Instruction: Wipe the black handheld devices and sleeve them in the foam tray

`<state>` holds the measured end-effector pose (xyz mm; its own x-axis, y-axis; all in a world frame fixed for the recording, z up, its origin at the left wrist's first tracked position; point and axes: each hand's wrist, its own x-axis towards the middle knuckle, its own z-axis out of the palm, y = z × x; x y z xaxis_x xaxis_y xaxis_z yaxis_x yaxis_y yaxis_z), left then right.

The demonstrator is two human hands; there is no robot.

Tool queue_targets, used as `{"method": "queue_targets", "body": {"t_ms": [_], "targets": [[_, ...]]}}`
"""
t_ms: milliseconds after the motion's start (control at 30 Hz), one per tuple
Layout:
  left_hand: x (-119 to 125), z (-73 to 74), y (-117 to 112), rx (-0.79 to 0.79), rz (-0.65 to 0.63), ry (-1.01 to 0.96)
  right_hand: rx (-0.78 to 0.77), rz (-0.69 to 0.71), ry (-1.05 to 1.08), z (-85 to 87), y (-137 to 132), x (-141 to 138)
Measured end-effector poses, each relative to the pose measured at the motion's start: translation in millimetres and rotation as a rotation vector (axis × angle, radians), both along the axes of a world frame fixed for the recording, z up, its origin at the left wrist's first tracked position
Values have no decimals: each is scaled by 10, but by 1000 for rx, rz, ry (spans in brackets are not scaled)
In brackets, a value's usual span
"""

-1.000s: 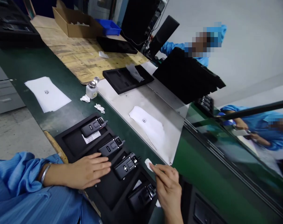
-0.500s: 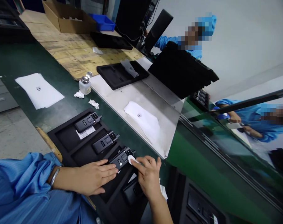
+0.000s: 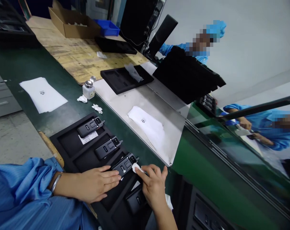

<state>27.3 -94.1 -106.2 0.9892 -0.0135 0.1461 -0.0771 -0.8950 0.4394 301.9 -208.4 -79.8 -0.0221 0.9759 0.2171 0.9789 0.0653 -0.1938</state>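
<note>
Grey floor (image 3: 13,140), green belt (image 3: 27,67)

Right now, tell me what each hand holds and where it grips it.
Right hand pinches a white wipe by its near end, against the third radio. Left hand holds nothing; it rests flat beside that radio.

Open green belt (image 3: 63,110) between paper sheet (image 3: 43,95) and black tray (image 3: 70,148) — room to pass. Bottle (image 3: 88,89) and two wipe scraps (image 3: 97,108) crowd belt's far edge. Steel plate (image 3: 145,99) mostly bare beyond white sheet (image 3: 148,126); empty tray (image 3: 125,79) blocks its far end, tilted tray stack (image 3: 188,76) its right side. Near tray packed: three radios (image 3: 107,148) in row, left hand (image 3: 94,183) flat beside nearest, right hand (image 3: 153,188) with wipe (image 3: 136,167) at its top end — little gap between.
</note>
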Motion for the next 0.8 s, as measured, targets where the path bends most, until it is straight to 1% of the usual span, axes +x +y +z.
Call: {"method": "queue_targets", "body": {"t_ms": [67,100,200,267,333,400,467,533,600,667,700,800], "targets": [[-5,-7,-1,-3,-1,5,38,-27,-14,14,-71,25],[-7,-14,-2,-3,0,6,79,-50,-21,23,-39,10],[-8,-32,-3,8,-4,16,180,-89,-23,48,255,-102],[-5,-34,-2,23,-9,29,140,-64,6,67,456,-184],[-2,-29,-1,31,-8,39,77,-30,38,80,514,-233],[0,-25,-1,26,-6,35,62,-22,55,78,395,-224],[1,-23,-3,15,-7,28,75,-44,61,67,183,-152],[0,-26,-4,2,-12,21,123,-81,76,64,11,-62],[-3,-30,-7,-13,-14,9,206,-113,96,63,-20,-25],[-7,-32,-12,-23,-4,-5,269,-123,117,57,108,-72],[-9,-33,-16,-24,6,-9,272,-119,122,52,211,-118],[-6,-38,-28,-23,25,-8,158,-96,97,34,520,-262]]}}
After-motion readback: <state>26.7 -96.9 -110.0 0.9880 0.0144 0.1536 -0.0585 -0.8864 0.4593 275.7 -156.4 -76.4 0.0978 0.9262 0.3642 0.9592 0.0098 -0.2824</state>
